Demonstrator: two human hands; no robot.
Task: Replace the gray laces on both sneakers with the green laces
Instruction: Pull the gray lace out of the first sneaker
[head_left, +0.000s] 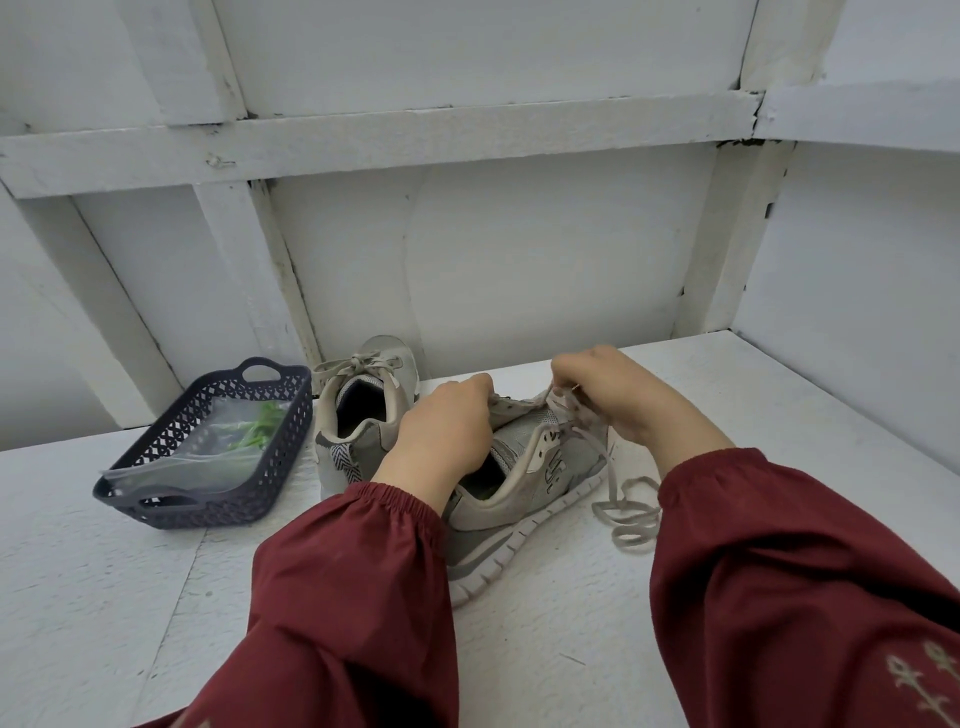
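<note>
Head view: two hands work at the lace of a gray sneaker on a white table.

Beneath everything is the table, with the near sneaker at its middle, toe pointing away. Well left of that sneaker sits a dark basket. Just beside the sneaker, on its far left, stands the second sneaker, whose tied lace forms a bow. The left hand curls over the near sneaker's upper and grips it. The right hand pinches its gray lace up at the eyelets, and the loose end lies looped on the table right of the sneaker. Green laces lie in a clear bag inside the basket.
</note>
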